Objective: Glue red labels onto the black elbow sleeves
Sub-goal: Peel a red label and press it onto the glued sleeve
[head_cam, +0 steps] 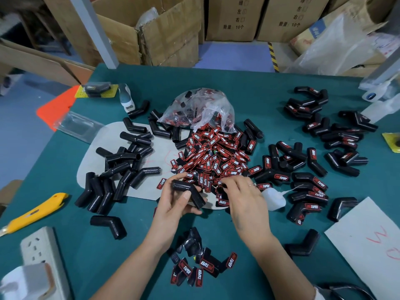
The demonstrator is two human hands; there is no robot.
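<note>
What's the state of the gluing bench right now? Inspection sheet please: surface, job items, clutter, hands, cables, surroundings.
Surface: green table, grey mat on its left part.
Job's things: unlabelled sleeves piled left; labelled sleeves right; red labels heaped centre, spilling from a plastic bag; white glue bottle beside the right hand.
Clutter: yellow utility knife, power strip, grey sheet with red writing.
Grippers: left hand has its grip on one black sleeve; right hand reaches into the labels, fingertips hidden.
Cables: dark cable, bottom right corner.
Surroundings: cardboard boxes behind the table.
</note>
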